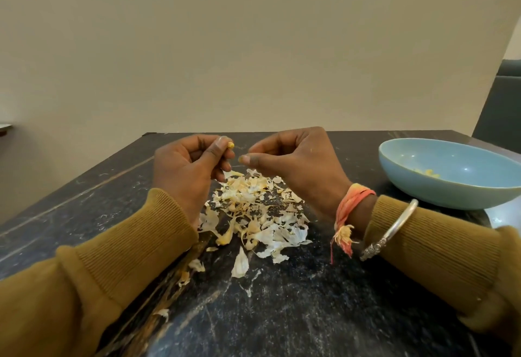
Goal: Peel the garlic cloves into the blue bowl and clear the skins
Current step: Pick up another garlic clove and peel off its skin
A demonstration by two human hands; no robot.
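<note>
My left hand (189,163) is raised above the table and pinches a small yellowish garlic clove (230,145) between thumb and fingertips. My right hand (293,159) hovers just right of it, thumb and forefinger pressed together; whether a scrap of skin sits between them is too small to tell. Below both hands lies a heap of pale garlic skins (253,212) on the dark table. The blue bowl (451,176) stands at the right, with a few yellowish peeled pieces (427,172) inside.
The dark marbled table (296,314) runs to a far edge against a beige wall. Stray skins (196,266) lie scattered toward the near left. A dark chair back (501,102) stands behind the bowl at the right.
</note>
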